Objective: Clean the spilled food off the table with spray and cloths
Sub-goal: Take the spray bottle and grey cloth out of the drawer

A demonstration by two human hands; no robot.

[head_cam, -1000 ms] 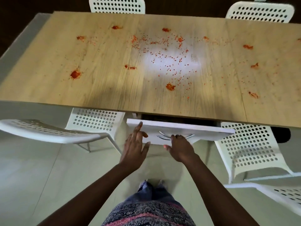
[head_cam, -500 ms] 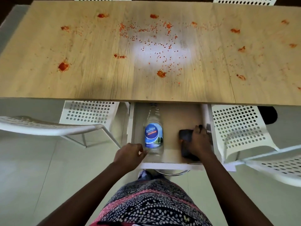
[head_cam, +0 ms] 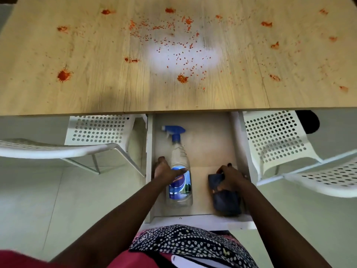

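Head view: one spray bottle [head_cam: 178,182] lies in the open drawer [head_cam: 210,144] at 6 o'clock, left hand [head_cam: 165,170] fingers curled round it; right hand [head_cam: 230,178] fingers grip one dark cloth [head_cam: 225,202]; orange spilled food [head_cam: 182,78] dots the surface [head_cam: 96,93] at 12; two white chairs [head_cam: 274,136] flank the drawer.

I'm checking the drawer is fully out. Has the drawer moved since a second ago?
Yes. The drawer has slid out from under the table toward the person, exposing the spray bottle and dark cloth inside.
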